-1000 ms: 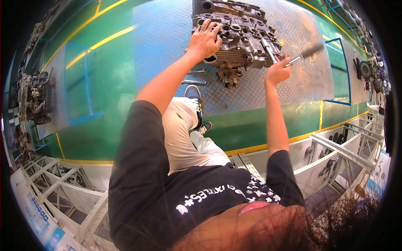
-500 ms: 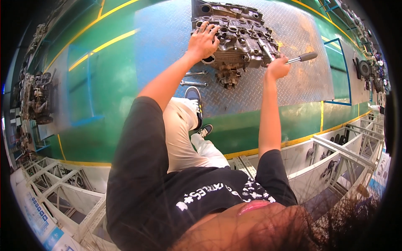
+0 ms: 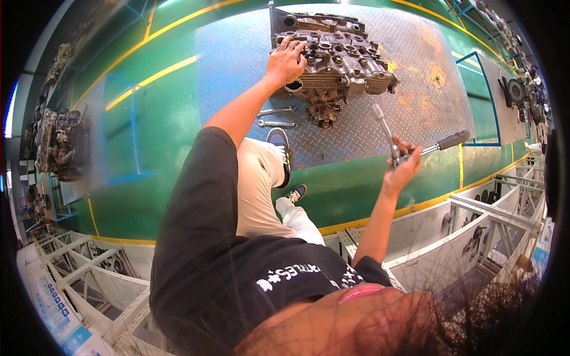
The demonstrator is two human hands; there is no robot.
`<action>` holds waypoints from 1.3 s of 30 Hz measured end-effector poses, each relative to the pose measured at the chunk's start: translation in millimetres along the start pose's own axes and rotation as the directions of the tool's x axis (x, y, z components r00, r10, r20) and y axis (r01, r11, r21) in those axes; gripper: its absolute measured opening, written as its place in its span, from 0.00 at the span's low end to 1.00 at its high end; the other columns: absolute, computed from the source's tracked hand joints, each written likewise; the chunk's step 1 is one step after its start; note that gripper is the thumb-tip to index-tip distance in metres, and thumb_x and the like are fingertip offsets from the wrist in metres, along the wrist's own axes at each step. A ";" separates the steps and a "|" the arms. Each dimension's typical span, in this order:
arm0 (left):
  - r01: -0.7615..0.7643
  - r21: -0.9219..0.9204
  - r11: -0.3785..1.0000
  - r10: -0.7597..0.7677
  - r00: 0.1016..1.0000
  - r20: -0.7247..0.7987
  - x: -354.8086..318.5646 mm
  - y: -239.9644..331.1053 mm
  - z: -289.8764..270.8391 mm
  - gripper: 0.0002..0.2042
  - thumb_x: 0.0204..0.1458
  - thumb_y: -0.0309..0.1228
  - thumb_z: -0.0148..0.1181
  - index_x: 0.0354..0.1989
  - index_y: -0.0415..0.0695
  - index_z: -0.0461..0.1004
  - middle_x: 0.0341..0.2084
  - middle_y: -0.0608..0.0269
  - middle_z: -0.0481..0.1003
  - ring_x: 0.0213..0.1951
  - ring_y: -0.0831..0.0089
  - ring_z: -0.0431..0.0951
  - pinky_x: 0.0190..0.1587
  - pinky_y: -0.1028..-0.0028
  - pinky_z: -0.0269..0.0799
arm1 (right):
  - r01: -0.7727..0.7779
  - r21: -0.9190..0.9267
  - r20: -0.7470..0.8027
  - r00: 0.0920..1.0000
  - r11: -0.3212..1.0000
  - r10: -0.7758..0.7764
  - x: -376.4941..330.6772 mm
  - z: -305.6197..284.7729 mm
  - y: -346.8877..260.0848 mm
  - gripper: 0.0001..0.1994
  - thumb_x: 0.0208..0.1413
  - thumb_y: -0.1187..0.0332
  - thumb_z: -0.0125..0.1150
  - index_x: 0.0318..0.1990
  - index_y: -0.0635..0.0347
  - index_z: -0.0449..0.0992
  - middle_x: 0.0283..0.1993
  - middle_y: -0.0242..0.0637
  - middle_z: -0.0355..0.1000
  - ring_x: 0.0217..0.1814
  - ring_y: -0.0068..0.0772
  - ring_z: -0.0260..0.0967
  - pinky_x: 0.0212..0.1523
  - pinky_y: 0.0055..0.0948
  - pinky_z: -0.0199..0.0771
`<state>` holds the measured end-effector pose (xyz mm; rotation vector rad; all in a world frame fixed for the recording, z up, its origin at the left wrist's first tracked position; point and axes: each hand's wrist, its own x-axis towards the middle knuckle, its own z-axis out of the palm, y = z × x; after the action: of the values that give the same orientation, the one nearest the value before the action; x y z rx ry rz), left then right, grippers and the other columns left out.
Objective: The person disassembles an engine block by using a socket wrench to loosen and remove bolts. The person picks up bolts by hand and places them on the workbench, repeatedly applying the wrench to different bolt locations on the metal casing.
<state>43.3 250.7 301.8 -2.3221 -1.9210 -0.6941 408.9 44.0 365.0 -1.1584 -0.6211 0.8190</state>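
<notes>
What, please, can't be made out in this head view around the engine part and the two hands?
- Cylinder head, head view: its near-left edge is covered by the left hand.
- Ratchet wrench, head view: its middle is wrapped by the right hand, and the tip of its extension is too small to read.
- Two spanners on the steel plate: too small to size.
- Engine parts at the left rim: blurred and bent by the fisheye.

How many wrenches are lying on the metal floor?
2: two wrenches, one above the other, lie left of the engine part, near the shoe. More may be hidden.
</notes>
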 end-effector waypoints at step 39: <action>0.688 -0.376 0.621 0.653 -0.189 0.733 -86.0 619.0 166.3 0.37 0.68 0.66 0.36 0.35 0.43 0.80 0.22 0.70 0.74 0.26 0.78 0.71 0.32 0.73 0.67 | -0.668 0.152 0.125 0.744 0.728 0.657 180.3 -441.0 -79.9 0.17 0.71 0.48 0.54 0.37 0.50 0.70 0.20 0.27 0.65 0.25 0.32 0.78 0.07 0.21 0.54</action>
<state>667.1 83.0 270.6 -4.3141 -1.8550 1.6846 877.8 -60.5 313.6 -1.1898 -0.1447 1.5032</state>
